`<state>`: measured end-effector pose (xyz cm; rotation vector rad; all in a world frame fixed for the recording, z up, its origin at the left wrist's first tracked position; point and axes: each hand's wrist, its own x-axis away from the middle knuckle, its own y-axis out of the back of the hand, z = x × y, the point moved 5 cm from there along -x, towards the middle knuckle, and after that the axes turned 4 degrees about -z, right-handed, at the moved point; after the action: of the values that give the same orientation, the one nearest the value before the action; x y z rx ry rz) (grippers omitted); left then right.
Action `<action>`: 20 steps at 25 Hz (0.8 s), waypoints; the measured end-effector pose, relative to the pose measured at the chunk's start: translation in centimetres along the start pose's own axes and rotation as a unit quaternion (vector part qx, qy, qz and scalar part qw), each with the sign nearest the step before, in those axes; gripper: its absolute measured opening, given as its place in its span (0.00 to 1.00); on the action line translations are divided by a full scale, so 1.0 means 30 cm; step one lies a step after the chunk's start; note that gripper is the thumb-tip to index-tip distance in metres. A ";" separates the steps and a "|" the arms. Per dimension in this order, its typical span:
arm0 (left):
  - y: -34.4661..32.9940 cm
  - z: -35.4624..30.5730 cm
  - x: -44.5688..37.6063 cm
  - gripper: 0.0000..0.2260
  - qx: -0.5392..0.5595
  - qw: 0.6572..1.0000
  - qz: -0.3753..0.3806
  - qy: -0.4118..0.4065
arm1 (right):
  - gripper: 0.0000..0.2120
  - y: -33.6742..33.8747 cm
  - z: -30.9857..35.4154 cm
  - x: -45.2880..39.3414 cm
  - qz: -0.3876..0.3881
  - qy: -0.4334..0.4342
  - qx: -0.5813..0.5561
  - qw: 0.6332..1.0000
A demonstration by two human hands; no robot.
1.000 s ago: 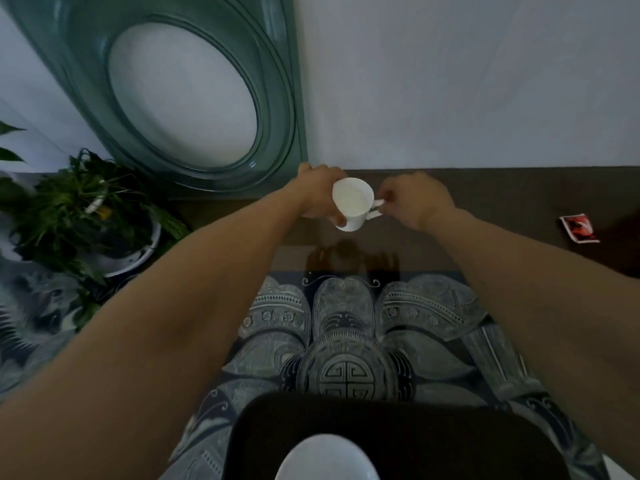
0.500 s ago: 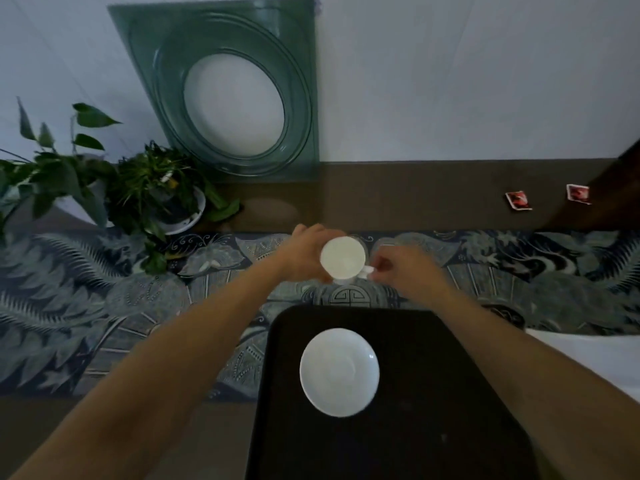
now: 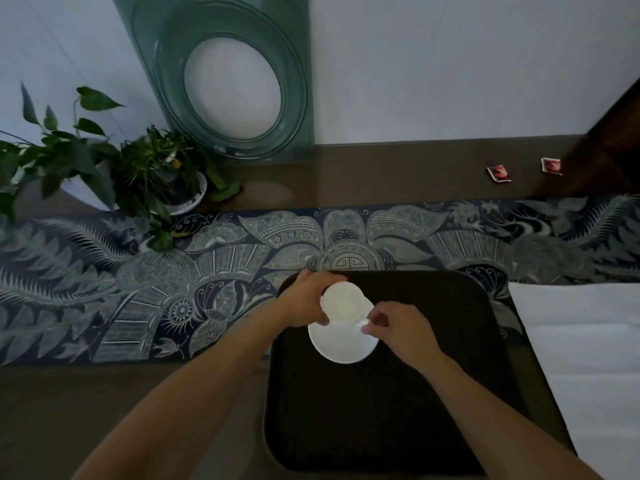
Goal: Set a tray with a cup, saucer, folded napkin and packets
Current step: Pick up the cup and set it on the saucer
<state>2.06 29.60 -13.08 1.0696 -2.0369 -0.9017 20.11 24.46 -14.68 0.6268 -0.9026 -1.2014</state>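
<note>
- Head view: your left hand [image 3: 304,299] wraps its fingers round the left side of the cup [image 3: 343,303], and your right hand [image 3: 398,329] pinches the cup's handle at its right.
- You have brought the cup in from where you held it half a second ago, out past the tray's far edge above the runner; it now sits over the far part of the saucer [image 3: 341,344]. You cannot tell from here whether it touches the saucer yet.
- The saucer lies in the same place as before, in the far left part of the tray [image 3: 415,393], which rests at the near edge of the table [image 3: 398,168].
- Two red packets [image 3: 498,173] lie as they did, near the table's far right corner, just beside each other and well apart from the tray.
- A white napkin [image 3: 588,358] lies flat just beside the tray's right edge, now more in view.
- The patterned runner [image 3: 104,278] crosses the table under the tray's far edge.
- Two potted plants [image 3: 152,174] stand at the far left, and a green glass panel [image 3: 225,81] leans on the wall behind them.
</note>
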 end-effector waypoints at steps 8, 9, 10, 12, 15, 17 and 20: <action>-0.101 0.045 0.035 0.36 -0.013 0.999 0.031 0.024 | 0.08 -0.117 -0.009 0.076 -0.011 -0.053 -0.032 0.998; -0.104 0.045 0.034 0.36 -0.009 0.999 0.031 0.027 | 0.08 -0.124 -0.011 0.082 -0.014 -0.060 -0.039 0.997; -0.108 0.045 0.031 0.36 -0.005 0.999 0.031 0.028 | 0.08 -0.130 -0.012 0.088 -0.017 -0.068 -0.045 0.997; -0.121 0.045 0.024 0.34 -0.005 0.999 0.035 0.027 | 0.07 -0.138 -0.011 0.097 -0.019 -0.080 -0.050 0.995; -0.138 0.046 0.016 0.32 -0.003 0.999 0.035 0.030 | 0.07 -0.138 -0.009 0.100 -0.027 -0.087 -0.052 0.994; -0.138 0.047 0.011 0.31 -0.004 0.999 0.026 0.033 | 0.07 -0.136 -0.007 0.101 -0.035 -0.092 -0.049 0.994; -0.131 0.037 0.000 0.32 -0.015 0.999 0.014 0.036 | 0.07 -0.130 -0.003 0.106 -0.050 -0.091 -0.045 0.994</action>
<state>2.78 28.20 -16.85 1.0391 -1.9685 -0.8642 18.50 20.35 -17.10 0.5010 -0.9729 -1.3983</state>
